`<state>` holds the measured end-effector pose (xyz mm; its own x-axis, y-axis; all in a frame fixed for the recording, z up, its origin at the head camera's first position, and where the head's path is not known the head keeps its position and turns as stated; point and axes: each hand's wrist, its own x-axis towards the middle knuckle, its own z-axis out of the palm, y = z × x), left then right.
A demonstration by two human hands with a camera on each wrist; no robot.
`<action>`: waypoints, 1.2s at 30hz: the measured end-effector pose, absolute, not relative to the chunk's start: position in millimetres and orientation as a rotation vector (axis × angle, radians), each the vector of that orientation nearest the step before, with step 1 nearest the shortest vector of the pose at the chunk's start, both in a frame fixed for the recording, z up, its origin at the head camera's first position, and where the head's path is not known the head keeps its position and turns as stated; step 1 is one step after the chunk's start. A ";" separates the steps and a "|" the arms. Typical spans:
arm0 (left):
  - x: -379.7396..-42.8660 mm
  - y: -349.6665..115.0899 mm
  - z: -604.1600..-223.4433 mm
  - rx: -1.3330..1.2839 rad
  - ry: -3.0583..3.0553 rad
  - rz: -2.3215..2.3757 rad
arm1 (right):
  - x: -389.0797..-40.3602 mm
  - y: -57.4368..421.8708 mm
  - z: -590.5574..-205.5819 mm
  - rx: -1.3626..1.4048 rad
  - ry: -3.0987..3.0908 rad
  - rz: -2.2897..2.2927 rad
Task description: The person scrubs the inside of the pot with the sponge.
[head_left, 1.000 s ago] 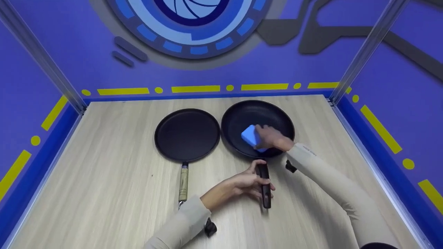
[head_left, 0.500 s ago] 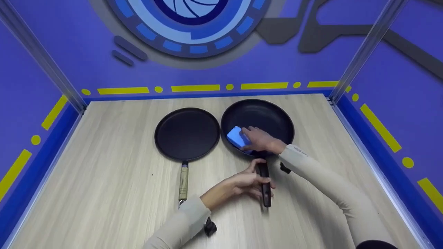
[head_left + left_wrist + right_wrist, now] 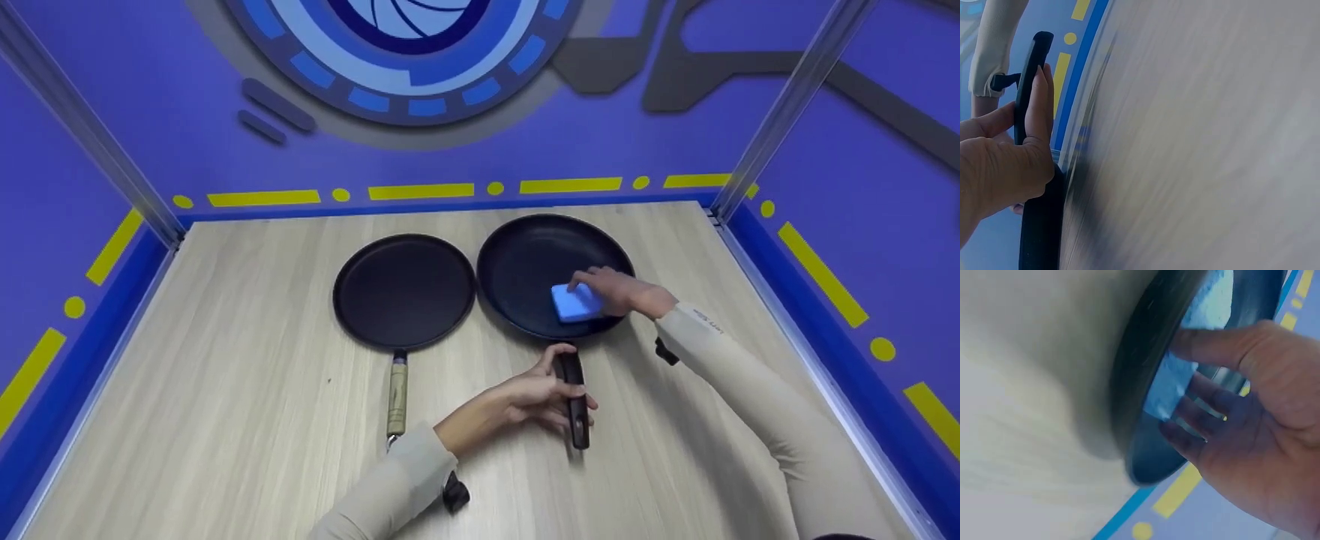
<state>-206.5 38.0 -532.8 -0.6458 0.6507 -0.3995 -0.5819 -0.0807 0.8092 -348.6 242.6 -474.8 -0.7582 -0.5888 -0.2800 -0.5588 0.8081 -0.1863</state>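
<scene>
A deep black frying pan lies at the back of the table, its dark handle toward me. My left hand grips that handle, thumb on one side and fingers on the other, as the left wrist view shows too. Inside the pan, at its lower right, my right hand holds a blue sponge against the surface. In the right wrist view the thumb and fingers pinch the sponge close to the pan's rim.
Left of the frying pan lies a flat black griddle pan with a wooden handle, the two rims side by side. Blue-purple walls with yellow markings enclose the wooden table at the back and sides.
The right hand swept the sponge left across the pan, then back right to its lower right side. The left hand keeps its grip on the handle, and both pans stay in place.
</scene>
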 end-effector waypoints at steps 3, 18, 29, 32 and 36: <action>-207.8 38.4 -532.7 0.082 1.335 1.845 | -358.4 249.5 -480.0 -0.811 2.777 -0.163; -216.4 32.2 -529.8 0.066 1.348 1.848 | -351.4 212.6 -483.6 -0.901 2.644 -0.242; -215.7 39.2 -529.7 0.048 1.323 1.859 | -379.9 171.0 -490.5 -1.181 2.733 -0.164; -211.9 40.5 -531.4 0.047 1.324 1.866 | -395.3 163.5 -490.2 -1.149 2.779 -0.115; -207.1 40.2 -532.5 0.031 1.338 1.865 | -413.1 156.2 -493.1 -1.090 2.889 -0.046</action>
<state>-207.1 40.2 -532.5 -0.6627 0.6213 -0.4181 -0.5949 -0.0977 0.7978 -413.1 156.2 -493.1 -0.7496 -0.6608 -0.0391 -0.6592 0.7505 -0.0467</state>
